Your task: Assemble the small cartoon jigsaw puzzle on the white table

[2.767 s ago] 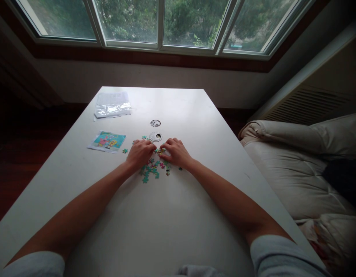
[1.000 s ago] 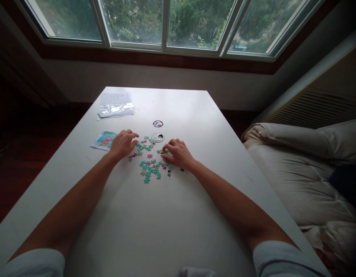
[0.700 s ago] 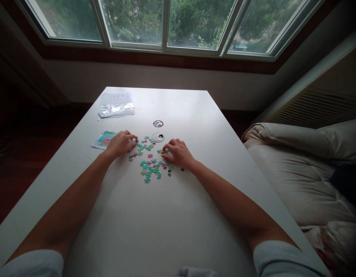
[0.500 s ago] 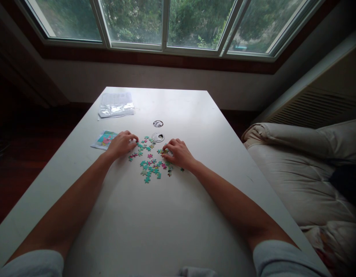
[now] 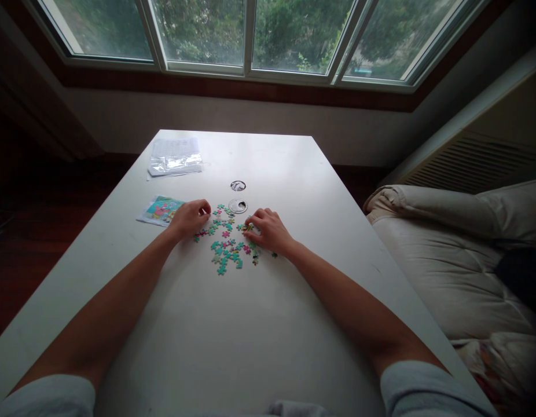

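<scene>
A large white rectangular table (image 5: 233, 336) carries everything being handled. Near its far left corner lies a flat, clear plastic sleeve with pale papers (image 5: 175, 156). Nearer, beside the left hand, is a smaller flat sheet printed with a bright turquoise cartoon picture (image 5: 157, 209), its right corner next to the wrist.

The bare left hand (image 5: 190, 217) is at the left edge of the spread, its grip narrow, thumb and fingertips curled close together; I cannot tell whether a piece is between them. The bare right hand (image 5: 268, 229) arches on the opposite side, fingers bent over a few yellowish pieces (image 5: 245, 227); whether its grip pinches one or only touches it cannot be made out.

Between and just beyond the hands are a pale ring-shaped disc (image 5: 234, 207) and a smaller dark-rimmed disc (image 5: 238, 186).

Smallest are the teal, pink and multicoloured jigsaw pieces (image 5: 227, 255), strewn between the hands and toward the person, with a lone dark-green piece (image 5: 274, 255) off to the right. The work looks to be at an early stage: the pieces are out and spread, some bunched, but no filled-in area shows. Most appear left unjoined; any small links are too fine to confirm.
</scene>
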